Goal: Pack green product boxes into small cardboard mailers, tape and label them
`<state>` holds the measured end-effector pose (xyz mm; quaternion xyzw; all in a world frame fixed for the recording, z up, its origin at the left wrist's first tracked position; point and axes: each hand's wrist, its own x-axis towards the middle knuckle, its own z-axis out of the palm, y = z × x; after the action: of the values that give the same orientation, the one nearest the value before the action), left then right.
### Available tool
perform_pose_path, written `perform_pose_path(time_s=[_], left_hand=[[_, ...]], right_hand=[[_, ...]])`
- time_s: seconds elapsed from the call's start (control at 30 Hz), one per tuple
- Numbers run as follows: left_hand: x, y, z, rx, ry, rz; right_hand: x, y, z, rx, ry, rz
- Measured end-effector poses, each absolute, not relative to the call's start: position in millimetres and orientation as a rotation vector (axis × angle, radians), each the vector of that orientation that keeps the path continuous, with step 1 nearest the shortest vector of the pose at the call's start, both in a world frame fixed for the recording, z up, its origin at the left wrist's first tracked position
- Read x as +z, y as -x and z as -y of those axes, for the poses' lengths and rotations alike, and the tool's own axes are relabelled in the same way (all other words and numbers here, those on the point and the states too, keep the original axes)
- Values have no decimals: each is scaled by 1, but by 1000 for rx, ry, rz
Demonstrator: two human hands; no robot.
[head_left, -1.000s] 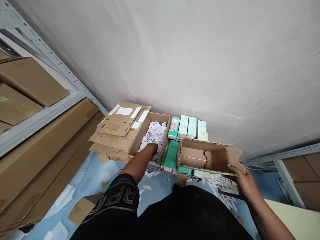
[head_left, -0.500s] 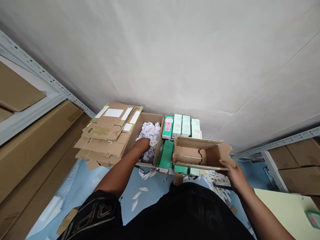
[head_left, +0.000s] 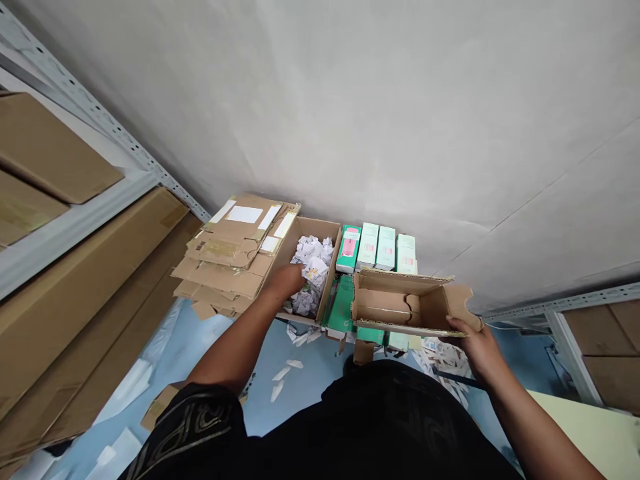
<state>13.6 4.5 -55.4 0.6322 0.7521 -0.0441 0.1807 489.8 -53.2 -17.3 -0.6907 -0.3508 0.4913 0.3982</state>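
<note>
My left hand [head_left: 290, 281] reaches into an open cardboard carton [head_left: 321, 228] filled with crumpled white paper [head_left: 313, 252]. Its fingers are closed at the paper, partly hidden among the scraps. On the other side, my right hand [head_left: 473, 337] grips the end flap of a small open cardboard box [head_left: 400, 307], thumb on the inner face. Nothing lies inside this box, which is tilted toward me. Beneath and behind it are a green box [head_left: 342, 303] and several pale green product boxes [head_left: 385, 248].
Flattened cardboard cartons [head_left: 235, 247] are stacked left of the paper-filled carton. A grey wall [head_left: 380, 120] rises behind. Shelves with large cartons [head_left: 90, 280] stand at left, more cartons [head_left: 600, 327] at right. Paper scraps [head_left: 283, 379] lie on the blue floor.
The view has shifted left, so everything sits further right in the picture. My left hand remains at the crumpled paper, and my right hand keeps hold of the small box.
</note>
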Motion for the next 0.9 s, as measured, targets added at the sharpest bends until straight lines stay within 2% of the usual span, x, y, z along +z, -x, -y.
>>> perform_pose_path(time_s=[0.2,0.33,0.43,0.67,0.9], left_hand=[[23,-43,9,196,-2052,-2181],[77,-98,17,390,-2345,-1973],[99,-139,17,450,-2619,-1715],[111,-186,6,677,-3015,-1359],[84,-255,-12,219,-3205,-901]], right_hand=[[-25,-490,49,1261,1722,913],[-25,-489,49,1286,1726,919],[-25,-491,50,1228,1775,996],[-22,-497,61,1216,1755,898],[-21,-515,84,1176,1761,693]])
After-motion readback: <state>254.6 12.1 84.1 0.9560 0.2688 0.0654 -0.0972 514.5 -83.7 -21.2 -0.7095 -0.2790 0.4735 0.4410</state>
